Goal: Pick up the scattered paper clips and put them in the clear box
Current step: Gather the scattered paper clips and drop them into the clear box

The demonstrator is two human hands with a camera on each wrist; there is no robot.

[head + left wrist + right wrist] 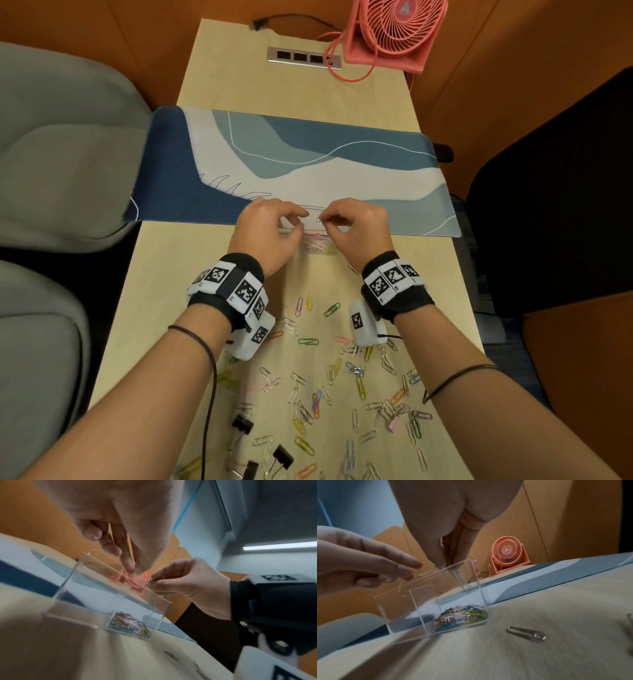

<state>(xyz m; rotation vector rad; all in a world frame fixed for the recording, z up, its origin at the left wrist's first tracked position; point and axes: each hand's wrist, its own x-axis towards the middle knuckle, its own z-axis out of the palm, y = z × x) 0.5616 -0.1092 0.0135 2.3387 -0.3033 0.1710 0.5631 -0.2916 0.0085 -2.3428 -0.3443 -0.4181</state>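
Hovering over the clear box (pixel 436 601): right hand (pixel 356 226) pinching paper clips (pixel 319 219), left hand (pixel 270 226) loosely curled, empty; no legible writing.

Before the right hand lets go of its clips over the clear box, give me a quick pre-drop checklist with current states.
1. Right hand pinches paper clips: ok, wire shows at its fingertips.
2. Grip above the clear box opening: ok in the right wrist view.
3. Box top unobstructed: cannot tell; the left hand hangs over the rim.
4. Left hand free of clips: cannot tell.
5. Box upright on the table: ok, clips already in the box lie on its floor.
6. Scattered paper clips left: not ok, many remain.
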